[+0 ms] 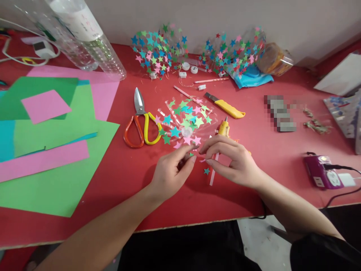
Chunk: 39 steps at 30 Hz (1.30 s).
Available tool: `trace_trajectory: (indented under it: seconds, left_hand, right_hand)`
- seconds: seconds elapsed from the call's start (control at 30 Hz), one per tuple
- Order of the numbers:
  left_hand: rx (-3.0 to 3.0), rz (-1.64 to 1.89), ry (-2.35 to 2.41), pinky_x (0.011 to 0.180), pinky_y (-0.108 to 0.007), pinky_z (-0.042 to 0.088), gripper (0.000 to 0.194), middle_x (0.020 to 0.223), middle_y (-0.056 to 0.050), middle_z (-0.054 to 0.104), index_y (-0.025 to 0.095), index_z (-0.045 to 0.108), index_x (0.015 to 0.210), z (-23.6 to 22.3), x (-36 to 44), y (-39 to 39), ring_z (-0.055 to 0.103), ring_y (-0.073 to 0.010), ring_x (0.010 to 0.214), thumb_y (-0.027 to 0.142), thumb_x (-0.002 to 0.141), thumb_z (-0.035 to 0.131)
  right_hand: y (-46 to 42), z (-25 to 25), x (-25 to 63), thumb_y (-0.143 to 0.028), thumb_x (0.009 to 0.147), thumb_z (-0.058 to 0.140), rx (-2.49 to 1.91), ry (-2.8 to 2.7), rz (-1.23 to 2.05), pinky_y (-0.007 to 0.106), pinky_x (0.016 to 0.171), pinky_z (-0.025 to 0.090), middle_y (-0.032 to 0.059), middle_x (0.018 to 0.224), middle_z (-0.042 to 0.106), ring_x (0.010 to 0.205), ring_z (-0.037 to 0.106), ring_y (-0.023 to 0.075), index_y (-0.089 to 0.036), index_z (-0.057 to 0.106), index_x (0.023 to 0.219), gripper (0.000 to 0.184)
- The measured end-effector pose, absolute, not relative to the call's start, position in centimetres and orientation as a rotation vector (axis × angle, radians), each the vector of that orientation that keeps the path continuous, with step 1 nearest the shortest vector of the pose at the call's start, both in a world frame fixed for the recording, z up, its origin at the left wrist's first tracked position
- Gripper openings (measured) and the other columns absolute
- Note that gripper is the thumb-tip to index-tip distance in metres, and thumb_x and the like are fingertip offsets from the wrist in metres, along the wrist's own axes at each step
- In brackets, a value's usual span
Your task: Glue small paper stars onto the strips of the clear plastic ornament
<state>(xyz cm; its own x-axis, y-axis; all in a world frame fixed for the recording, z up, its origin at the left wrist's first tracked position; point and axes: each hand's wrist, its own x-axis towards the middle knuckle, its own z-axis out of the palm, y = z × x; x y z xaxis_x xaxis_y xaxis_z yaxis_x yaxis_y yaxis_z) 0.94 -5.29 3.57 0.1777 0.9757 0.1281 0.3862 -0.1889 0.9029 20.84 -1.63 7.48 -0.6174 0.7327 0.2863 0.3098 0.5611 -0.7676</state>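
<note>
My left hand (pixel 172 171) is curled, thumb and forefinger bent toward each other, beside a clear plastic piece with splayed strips (pixel 186 131) covered in paper stars. A bit of green shows between its fingertips; what it grips, if anything, is hidden. My right hand (pixel 232 160) is closed in a pinch, with a small pink paper star (pixel 202 161) at its thumb tip. A yellow glue gun (pixel 224 128) lies just behind the right hand, and its clear glue stick (pixel 213 175) pokes out below the fingers. One loose teal star (pixel 207 171) rests on the table nearby.
Scissors (pixel 139 120) and a yellow utility knife (pixel 229 108) lie behind the hands. Coloured paper sheets (pixel 98 150) cover the left side, with plastic bottles (pixel 93 41) above. Two star-covered pieces (pixel 158 52) stand along the wall. A purple power adapter (pixel 323 171) sits right.
</note>
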Motion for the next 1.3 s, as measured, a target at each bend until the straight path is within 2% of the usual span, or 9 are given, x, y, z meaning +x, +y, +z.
trace_trajectory:
  seconds: [0.2, 0.37, 0.63, 0.77, 0.97, 1.3]
  left_hand:
    - [1.770, 1.055, 1.321, 0.051, -0.017, 0.042, 0.014, 0.059, 0.004, 0.057, 0.015, 0.067, 0.096, 3.84, 0.98, -5.05, 0.050, -0.0064, 0.050, 0.020, 0.089, 0.057]
    - [1.750, 1.129, 1.366, 0.049, -0.015, 0.041, 0.007, 0.058, 0.005, 0.057, 0.016, 0.068, 0.090, 4.14, 0.97, -5.06, 0.049, -0.0052, 0.049, 0.017, 0.085, 0.063]
    - [1.815, 1.134, 1.261, 0.047, -0.015, 0.041, 0.011, 0.057, 0.005, 0.056, 0.017, 0.070, 0.092, 4.22, 0.84, -5.12, 0.046, -0.0050, 0.048, 0.017, 0.087, 0.060]
    - [1.709, 1.099, 1.238, 0.048, -0.016, 0.043, 0.012, 0.058, 0.004, 0.058, 0.016, 0.070, 0.091, 4.35, 0.83, -5.09, 0.050, -0.0064, 0.050, 0.020, 0.087, 0.059]
    - [1.693, 1.125, 1.181, 0.047, -0.014, 0.043, 0.012, 0.061, 0.004, 0.063, 0.016, 0.070, 0.089, 4.55, 0.90, -4.97, 0.052, -0.0051, 0.050, 0.013, 0.084, 0.060]
    - [1.740, 1.102, 1.140, 0.046, -0.014, 0.042, 0.012, 0.059, 0.003, 0.061, 0.015, 0.070, 0.091, 4.34, 0.79, -5.11, 0.051, -0.0051, 0.048, 0.014, 0.084, 0.061]
  right_hand:
    - [-1.94, 7.59, 20.67, -0.013, 0.089, 0.055, -0.811, -2.220, 0.965, 0.035, 0.089, 0.054, 0.0049, 0.105, 0.065, 0.101, 0.063, 0.0156, -0.021, 0.059, 0.091, 0.010]
    - [-2.04, 7.50, 20.42, -0.013, 0.090, 0.053, -0.802, -2.217, 0.936, 0.035, 0.086, 0.055, 0.0058, 0.104, 0.066, 0.098, 0.063, 0.0156, -0.021, 0.059, 0.089, 0.009]
    - [-1.93, 7.16, 20.45, -0.012, 0.089, 0.054, -0.821, -2.204, 0.927, 0.036, 0.083, 0.056, 0.0044, 0.100, 0.063, 0.095, 0.063, 0.0153, -0.022, 0.059, 0.091, 0.011]
    - [-2.05, 6.99, 20.52, -0.013, 0.089, 0.054, -0.805, -2.202, 0.913, 0.036, 0.084, 0.055, 0.0044, 0.099, 0.063, 0.094, 0.062, 0.0156, -0.021, 0.059, 0.091, 0.011]
    - [-2.03, 7.21, 20.59, -0.011, 0.087, 0.055, -0.796, -2.155, 0.964, 0.035, 0.080, 0.055, 0.0034, 0.094, 0.063, 0.091, 0.061, 0.0151, -0.022, 0.059, 0.091, 0.012]
    - [-2.12, 7.09, 20.31, -0.008, 0.084, 0.056, -0.904, -2.048, 1.062, 0.030, 0.077, 0.051, 0.0013, 0.087, 0.063, 0.082, 0.060, 0.0124, -0.019, 0.059, 0.084, 0.012]
